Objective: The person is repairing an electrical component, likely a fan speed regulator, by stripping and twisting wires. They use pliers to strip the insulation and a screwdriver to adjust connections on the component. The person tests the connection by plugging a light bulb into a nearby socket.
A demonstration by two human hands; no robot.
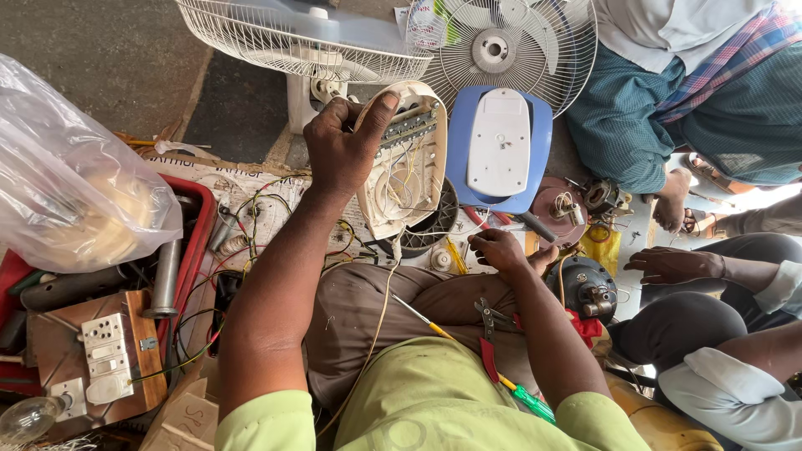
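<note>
My left hand (344, 144) grips the upper rim of a cream plastic fan housing (407, 163), tilted so its open inside, with coloured wires and a row of switches, faces me. My right hand (499, 249) hovers lower, just below the housing, fingers curled near small parts on the ground; whether it holds anything is hidden. On my lap lie a green-handled screwdriver (484, 367) and red-handled pliers (489, 330). A white cord (380, 309) runs from the housing down over my leg.
A blue and white fan base (499, 142) and two wire fan guards (292, 33) lie ahead. A red tray (190, 250) with a switch board, pipes, a bulb and a plastic bag sits left. A fan motor (585, 288) and other seated people are on the right.
</note>
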